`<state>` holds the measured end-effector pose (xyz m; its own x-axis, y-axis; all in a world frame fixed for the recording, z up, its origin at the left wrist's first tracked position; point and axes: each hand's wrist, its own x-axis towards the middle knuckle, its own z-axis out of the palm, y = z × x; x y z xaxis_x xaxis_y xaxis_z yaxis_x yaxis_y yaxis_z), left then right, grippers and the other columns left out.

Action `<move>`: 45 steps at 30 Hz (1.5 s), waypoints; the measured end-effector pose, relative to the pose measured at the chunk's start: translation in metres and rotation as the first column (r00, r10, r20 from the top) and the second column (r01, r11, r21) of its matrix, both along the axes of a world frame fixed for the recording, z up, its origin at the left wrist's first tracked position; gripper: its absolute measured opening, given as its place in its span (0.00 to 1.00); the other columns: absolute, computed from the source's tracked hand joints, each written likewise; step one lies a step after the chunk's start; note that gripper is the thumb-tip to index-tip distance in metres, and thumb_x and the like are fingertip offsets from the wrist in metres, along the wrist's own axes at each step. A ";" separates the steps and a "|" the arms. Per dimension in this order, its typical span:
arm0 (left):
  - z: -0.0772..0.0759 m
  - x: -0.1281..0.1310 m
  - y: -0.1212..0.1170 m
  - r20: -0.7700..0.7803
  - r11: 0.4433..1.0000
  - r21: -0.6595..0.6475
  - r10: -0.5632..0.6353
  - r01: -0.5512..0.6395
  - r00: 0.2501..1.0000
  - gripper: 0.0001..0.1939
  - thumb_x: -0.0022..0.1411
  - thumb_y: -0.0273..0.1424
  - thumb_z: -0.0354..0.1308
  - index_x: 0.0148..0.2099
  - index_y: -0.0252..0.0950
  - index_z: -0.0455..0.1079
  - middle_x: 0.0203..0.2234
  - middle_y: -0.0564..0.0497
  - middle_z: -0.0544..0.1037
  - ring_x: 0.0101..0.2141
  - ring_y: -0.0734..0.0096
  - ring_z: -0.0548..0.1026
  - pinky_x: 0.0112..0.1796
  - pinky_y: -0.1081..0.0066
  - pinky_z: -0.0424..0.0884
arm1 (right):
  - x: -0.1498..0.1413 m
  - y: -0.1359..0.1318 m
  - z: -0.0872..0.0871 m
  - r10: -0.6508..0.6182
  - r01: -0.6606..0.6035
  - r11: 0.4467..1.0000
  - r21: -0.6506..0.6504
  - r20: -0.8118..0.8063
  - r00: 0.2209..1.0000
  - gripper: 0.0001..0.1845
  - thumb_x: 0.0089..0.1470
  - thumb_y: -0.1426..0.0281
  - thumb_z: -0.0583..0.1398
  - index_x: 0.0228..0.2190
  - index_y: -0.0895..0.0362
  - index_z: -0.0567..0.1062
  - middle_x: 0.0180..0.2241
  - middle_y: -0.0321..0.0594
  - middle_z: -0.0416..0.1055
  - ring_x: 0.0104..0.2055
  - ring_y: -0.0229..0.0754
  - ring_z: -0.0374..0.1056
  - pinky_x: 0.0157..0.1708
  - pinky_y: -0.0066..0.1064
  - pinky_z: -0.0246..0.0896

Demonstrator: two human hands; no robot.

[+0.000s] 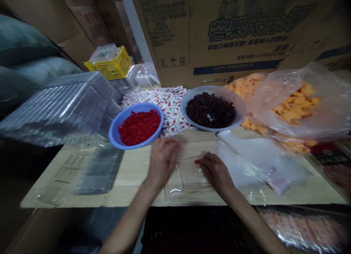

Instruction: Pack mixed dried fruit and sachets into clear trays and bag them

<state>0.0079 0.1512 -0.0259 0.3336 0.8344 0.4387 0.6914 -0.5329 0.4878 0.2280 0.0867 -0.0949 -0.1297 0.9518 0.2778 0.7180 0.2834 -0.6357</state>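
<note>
"At a pale wood-grained table (131, 179), my right hand (216, 170) pinches a small, bright red piece (196, 162) between thumb and fingertips, above a clear, compartmented plastic tray (189, 179)."

"Why so narrow a grip?"

"The piece is small, and I judge that fingertips alone suit the tray's shallow compartments."

"And your left hand (163, 157)?"

"It hovers blurred, fingers curled, just on my side of the round blue plastic bowl (111, 134). I cannot tell whether it holds anything."

"Why the bowls there?"

"Glossy red pieces (139, 126) fill the blue one, and dark, shiny pieces (211, 109) lie in a translucent whitish bowl (242, 113) to its right. Both stand beyond the tray, likely for short reaches that leave room at the front edge."

"The rest?"

"Small red-and-white packets (174, 118) lie loose between and behind the bowls. Flat, clear plastic sleeves (246, 159) lie right of the tray, probably to be near at hand, and ridged, clear trays (60, 107) are stacked at far left, likely to save space."
</note>
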 end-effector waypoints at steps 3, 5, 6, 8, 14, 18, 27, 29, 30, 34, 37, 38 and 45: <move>0.020 -0.056 0.053 -0.170 0.969 -0.017 0.239 -0.246 0.956 0.12 0.67 0.35 0.54 0.48 0.38 0.75 0.46 0.44 0.78 0.49 0.57 0.73 0.53 0.57 0.66 | 0.003 0.001 0.015 0.005 -0.001 0.999 0.047 -0.093 0.996 0.10 0.65 0.71 0.56 0.38 0.56 0.79 0.38 0.46 0.71 0.41 0.46 0.70 0.41 0.37 0.68; 0.018 -0.089 0.091 -0.404 0.899 -0.224 0.266 -0.377 0.875 0.13 0.61 0.36 0.59 0.45 0.36 0.75 0.43 0.42 0.80 0.45 0.54 0.76 0.48 0.59 0.70 | 0.011 0.006 0.031 -0.018 0.032 0.994 0.102 -0.132 0.991 0.11 0.66 0.70 0.55 0.40 0.56 0.78 0.39 0.46 0.72 0.42 0.46 0.70 0.43 0.37 0.68; 0.013 -0.102 0.108 -0.489 0.842 -0.348 0.211 -0.411 0.847 0.14 0.56 0.37 0.62 0.43 0.36 0.76 0.40 0.43 0.81 0.42 0.54 0.78 0.44 0.62 0.72 | 0.018 0.012 0.039 -0.033 0.052 0.989 0.138 -0.136 0.990 0.11 0.66 0.70 0.55 0.40 0.56 0.78 0.39 0.46 0.72 0.42 0.46 0.70 0.43 0.38 0.67; 0.001 -0.118 0.133 -0.542 0.772 -0.486 0.100 -0.409 0.834 0.14 0.50 0.38 0.65 0.39 0.38 0.76 0.34 0.46 0.82 0.37 0.56 0.79 0.37 0.67 0.72 | 0.038 0.029 0.054 -0.082 0.099 0.977 0.190 -0.100 0.992 0.10 0.66 0.69 0.56 0.39 0.56 0.78 0.39 0.45 0.74 0.42 0.47 0.70 0.44 0.38 0.67; -0.019 -0.133 0.144 -0.469 0.815 -0.490 0.052 -0.309 0.881 0.09 0.47 0.39 0.61 0.27 0.40 0.75 0.23 0.50 0.79 0.27 0.60 0.76 0.27 0.68 0.67 | 0.098 0.121 0.073 -0.279 0.295 0.955 0.004 0.343 0.897 0.09 0.60 0.71 0.59 0.39 0.58 0.80 0.39 0.48 0.78 0.44 0.50 0.72 0.46 0.38 0.64; -0.023 -0.141 0.135 -0.396 0.874 -0.341 0.200 -0.346 0.896 0.08 0.52 0.38 0.59 0.30 0.40 0.75 0.26 0.47 0.79 0.29 0.58 0.76 0.32 0.65 0.67 | 0.096 0.173 0.064 -0.190 0.391 0.884 -0.258 0.565 0.803 0.12 0.54 0.78 0.61 0.40 0.59 0.80 0.44 0.51 0.78 0.49 0.50 0.72 0.48 0.34 0.63; 0.008 -0.047 0.037 0.211 0.975 -0.157 0.186 -0.154 0.960 0.08 0.65 0.35 0.57 0.42 0.38 0.73 0.35 0.50 0.79 0.34 0.67 0.75 0.39 0.69 0.69 | 0.090 0.198 0.053 -0.199 0.379 0.878 -0.291 0.499 0.844 0.11 0.54 0.80 0.59 0.37 0.62 0.79 0.40 0.50 0.78 0.43 0.45 0.73 0.42 0.28 0.63; 0.001 -0.006 0.001 0.228 0.953 -0.289 -0.020 0.088 0.973 0.07 0.67 0.32 0.55 0.44 0.39 0.74 0.36 0.51 0.80 0.34 0.69 0.75 0.37 0.70 0.69 | 0.092 0.185 0.061 -0.252 0.376 0.898 -0.230 0.433 0.865 0.10 0.56 0.79 0.57 0.36 0.62 0.78 0.39 0.48 0.78 0.40 0.43 0.72 0.40 0.27 0.63; -0.006 0.011 -0.015 0.221 0.931 -0.337 -0.068 0.141 0.973 0.06 0.67 0.31 0.56 0.44 0.39 0.74 0.36 0.51 0.80 0.34 0.69 0.75 0.36 0.70 0.69 | 0.091 0.172 0.066 -0.278 0.355 0.917 -0.180 0.350 0.895 0.08 0.57 0.78 0.57 0.35 0.61 0.77 0.37 0.46 0.78 0.38 0.42 0.72 0.38 0.27 0.63; -0.039 0.048 -0.047 0.135 0.907 -0.348 -0.200 0.236 0.970 0.04 0.67 0.28 0.56 0.41 0.39 0.73 0.37 0.48 0.80 0.39 0.63 0.76 0.42 0.63 0.70 | 0.069 0.084 0.073 -0.161 0.159 0.987 -0.029 -0.160 0.974 0.04 0.56 0.72 0.61 0.29 0.56 0.74 0.31 0.39 0.76 0.35 0.42 0.71 0.36 0.29 0.63; -0.056 0.051 -0.052 0.067 0.902 -0.341 -0.256 0.264 0.964 0.06 0.69 0.29 0.54 0.41 0.39 0.73 0.37 0.48 0.80 0.41 0.61 0.75 0.45 0.59 0.70 | 0.041 0.014 0.052 -0.136 0.079 0.978 -0.191 -0.308 0.941 0.05 0.58 0.68 0.62 0.29 0.54 0.75 0.31 0.37 0.76 0.36 0.43 0.71 0.37 0.32 0.64; -0.059 0.052 -0.053 0.057 0.901 -0.337 -0.271 0.274 0.961 0.07 0.69 0.29 0.54 0.41 0.40 0.73 0.37 0.47 0.79 0.42 0.61 0.75 0.46 0.58 0.70 | 0.032 -0.002 0.042 -0.147 0.071 0.969 -0.236 -0.324 0.935 0.05 0.58 0.68 0.62 0.30 0.54 0.75 0.31 0.37 0.75 0.35 0.43 0.71 0.36 0.32 0.64; -0.038 0.029 -0.045 0.052 0.963 -0.197 -0.177 0.183 0.983 0.09 0.69 0.31 0.54 0.45 0.41 0.76 0.40 0.45 0.76 0.44 0.61 0.72 0.46 0.60 0.70 | 0.007 -0.029 0.000 -0.079 0.068 0.990 -0.124 -0.085 0.993 0.08 0.61 0.74 0.59 0.30 0.55 0.76 0.32 0.40 0.75 0.38 0.48 0.68 0.41 0.40 0.60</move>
<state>0.0374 0.1065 -0.0635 0.4743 0.8339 0.2822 0.5745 -0.5360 0.6186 0.2355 0.0582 -0.0954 -0.0381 0.9850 0.1681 0.6730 0.1496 -0.7244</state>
